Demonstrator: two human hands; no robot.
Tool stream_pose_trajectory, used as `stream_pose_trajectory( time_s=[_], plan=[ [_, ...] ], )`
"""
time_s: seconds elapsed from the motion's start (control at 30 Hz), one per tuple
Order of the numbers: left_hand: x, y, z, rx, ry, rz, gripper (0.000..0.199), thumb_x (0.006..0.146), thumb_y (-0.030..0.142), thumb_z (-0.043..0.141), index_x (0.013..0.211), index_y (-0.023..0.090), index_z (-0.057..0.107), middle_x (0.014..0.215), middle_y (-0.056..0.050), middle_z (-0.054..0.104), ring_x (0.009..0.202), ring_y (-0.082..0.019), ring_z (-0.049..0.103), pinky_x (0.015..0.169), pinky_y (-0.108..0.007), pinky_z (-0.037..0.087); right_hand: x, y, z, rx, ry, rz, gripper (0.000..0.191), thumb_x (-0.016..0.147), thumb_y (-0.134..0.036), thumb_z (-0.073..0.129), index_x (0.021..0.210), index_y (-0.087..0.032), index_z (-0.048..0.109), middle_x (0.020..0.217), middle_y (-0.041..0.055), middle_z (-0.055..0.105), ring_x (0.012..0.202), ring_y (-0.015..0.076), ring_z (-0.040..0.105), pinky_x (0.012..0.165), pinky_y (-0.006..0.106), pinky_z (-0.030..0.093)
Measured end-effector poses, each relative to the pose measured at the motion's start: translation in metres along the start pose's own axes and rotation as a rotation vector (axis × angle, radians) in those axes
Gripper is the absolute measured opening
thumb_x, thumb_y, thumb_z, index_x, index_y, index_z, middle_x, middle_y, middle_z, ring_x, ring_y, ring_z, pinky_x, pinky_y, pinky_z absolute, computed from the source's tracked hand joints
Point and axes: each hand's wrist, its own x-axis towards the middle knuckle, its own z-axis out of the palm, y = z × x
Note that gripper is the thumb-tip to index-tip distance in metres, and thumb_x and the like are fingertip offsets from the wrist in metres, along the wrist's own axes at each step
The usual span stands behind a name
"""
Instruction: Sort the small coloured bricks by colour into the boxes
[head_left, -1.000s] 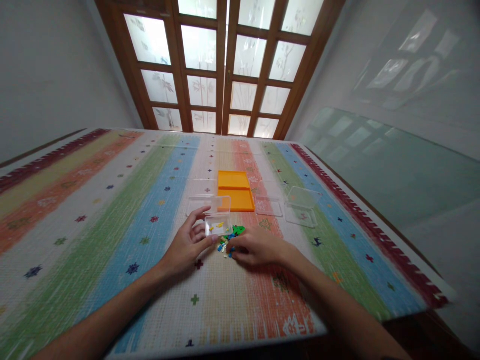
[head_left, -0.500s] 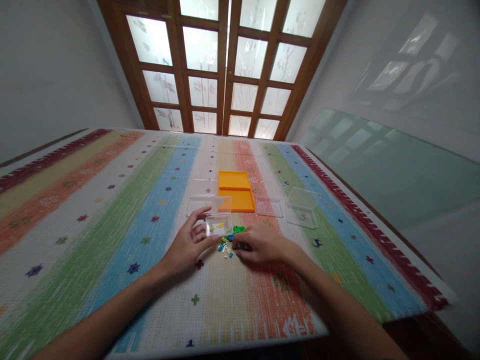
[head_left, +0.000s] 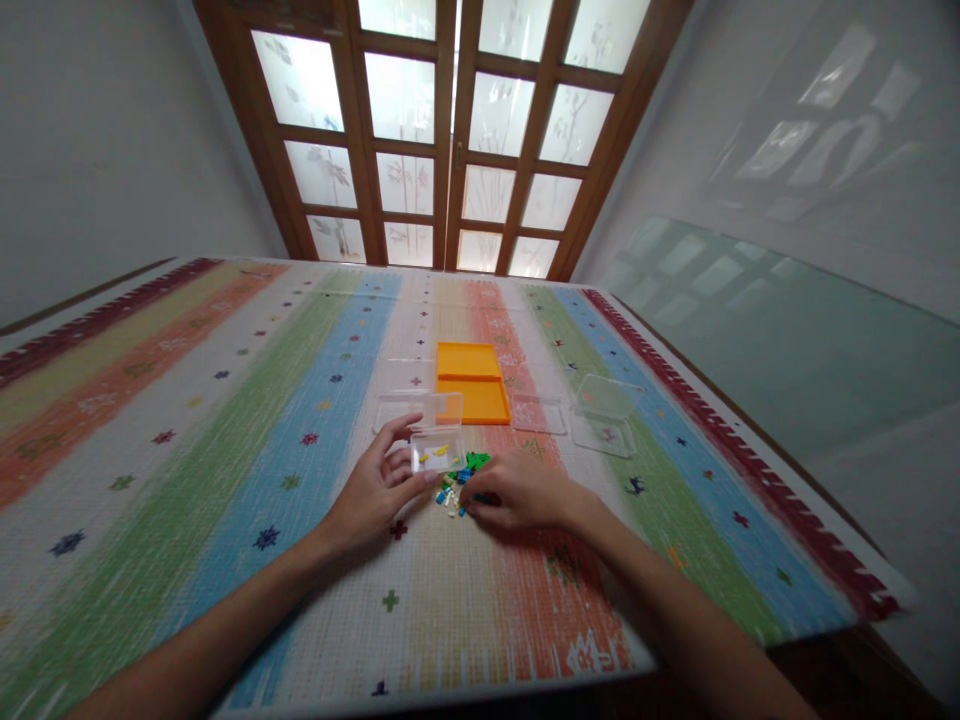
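Note:
My left hand [head_left: 384,474] grips a small clear plastic box [head_left: 452,463] at its left side, thumb along the near edge and fingers behind. Several yellow pieces [head_left: 441,451] lie inside the box, whose clear lid stands raised at the back. Just right of and below it is a small pile of toy building bricks [head_left: 451,496], green, blue and white. Over the right side of that pile, my right hand [head_left: 514,488] has its fingertips bent together among the bricks. Whatever is between those fingertips is hidden.
Behind the box an orange case [head_left: 474,400] lies opened flat. To its right are a flat clear tray [head_left: 538,414] and another clear box [head_left: 604,432] with its lid up. A striped tablecloth [head_left: 315,560] covers the table, and a glass-paned door [head_left: 405,180] stands beyond.
My right hand has shifted slightly left over the pile, its fingertips now covering more of the bricks. The left hand and the clear box have stayed in place.

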Motion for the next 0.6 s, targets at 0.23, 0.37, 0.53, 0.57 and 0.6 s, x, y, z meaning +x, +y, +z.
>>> stream_pose_trajectory(
  time_s=[0.23, 0.37, 0.53, 0.57, 0.6],
  plan=[
    [0.0009, -0.0033, -0.0010, 0.015, -0.003, 0.018, 0.074, 0.076, 0.032, 0.082, 0.141, 0.026, 0.048, 0.139, -0.011, 0.055, 0.114, -0.026, 0.068, 0.101, -0.042, 0.056, 0.0014, 0.0002, 0.0036, -0.020, -0.002, 0.000, 0.020, 0.087, -0.013, 0.064, 0.098, -0.019, 0.078, 0.084, 0.0052, 0.076, 0.069, 0.0134, 0.060, 0.061, 0.024, 0.032],
    [0.0008, -0.0023, -0.0003, 0.005, -0.008, 0.021, 0.073, 0.076, 0.032, 0.082, 0.141, 0.026, 0.048, 0.138, -0.011, 0.057, 0.114, -0.026, 0.069, 0.101, -0.041, 0.056, 0.0015, 0.0012, 0.0044, -0.010, -0.001, -0.003, 0.018, 0.089, -0.013, 0.064, 0.097, -0.020, 0.079, 0.083, 0.0049, 0.075, 0.069, 0.0130, 0.060, 0.061, 0.023, 0.033],
    [0.0001, -0.0001, 0.0002, 0.006, -0.007, 0.010, 0.073, 0.075, 0.032, 0.082, 0.140, 0.026, 0.049, 0.137, -0.011, 0.057, 0.113, -0.026, 0.069, 0.101, -0.042, 0.056, 0.0024, 0.0013, 0.0043, 0.003, -0.010, 0.001, 0.020, 0.090, -0.013, 0.063, 0.099, -0.020, 0.079, 0.085, 0.0054, 0.076, 0.071, 0.0136, 0.061, 0.062, 0.023, 0.034],
    [-0.0001, -0.0002, 0.0002, 0.005, -0.006, 0.007, 0.073, 0.075, 0.032, 0.083, 0.140, 0.026, 0.049, 0.137, -0.011, 0.057, 0.113, -0.026, 0.069, 0.101, -0.042, 0.056, 0.0025, 0.0013, 0.0042, 0.002, -0.014, 0.002, 0.020, 0.090, -0.013, 0.063, 0.100, -0.020, 0.079, 0.086, 0.0056, 0.076, 0.071, 0.0138, 0.062, 0.062, 0.023, 0.035],
    [-0.0002, -0.0003, 0.0001, 0.002, -0.006, 0.005, 0.074, 0.075, 0.032, 0.083, 0.140, 0.026, 0.049, 0.137, -0.011, 0.057, 0.113, -0.027, 0.069, 0.101, -0.043, 0.056, 0.0026, 0.0015, 0.0042, -0.002, -0.016, 0.003, 0.021, 0.090, -0.013, 0.063, 0.101, -0.020, 0.079, 0.086, 0.0056, 0.076, 0.072, 0.0140, 0.062, 0.063, 0.023, 0.034]
  ],
)
